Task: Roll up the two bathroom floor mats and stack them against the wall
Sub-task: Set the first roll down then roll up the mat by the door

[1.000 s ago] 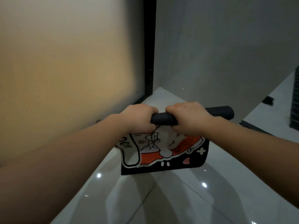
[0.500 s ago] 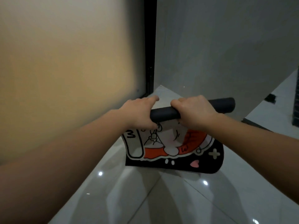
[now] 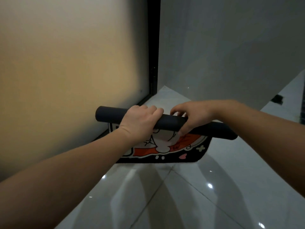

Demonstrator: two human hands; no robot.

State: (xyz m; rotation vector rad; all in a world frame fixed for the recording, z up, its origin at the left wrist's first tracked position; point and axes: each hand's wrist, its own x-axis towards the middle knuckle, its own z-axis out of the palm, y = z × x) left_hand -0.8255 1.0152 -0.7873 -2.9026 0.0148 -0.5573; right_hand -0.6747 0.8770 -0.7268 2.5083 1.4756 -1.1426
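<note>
A floor mat is rolled into a dark tube (image 3: pixel 110 115) and held in the air above the floor, tilted down to the right. Its unrolled end (image 3: pixel 166 151), printed with an orange, white and black cartoon, hangs below. My left hand (image 3: pixel 140 123) wraps over the tube near its middle. My right hand (image 3: pixel 193 115) rests on it just to the right, fingers curved over the top and thumb underneath. Right of that hand a second dark length of roll (image 3: pixel 219 132) sticks out, offset from the first. I cannot tell whether it is the same mat.
A frosted glass door (image 3: pixel 66 71) with a black frame (image 3: pixel 154 47) fills the left. A grey wall (image 3: pixel 222 47) meets it in the corner ahead. Glossy white floor tiles (image 3: pixel 189 195) lie below. A small dark object (image 3: pixel 279 98) sits on the floor at far right.
The roll has shifted left, so its left end now sticks out past my left hand. My right hand has loosened and moved along the tube. The roll's right end has dropped.
</note>
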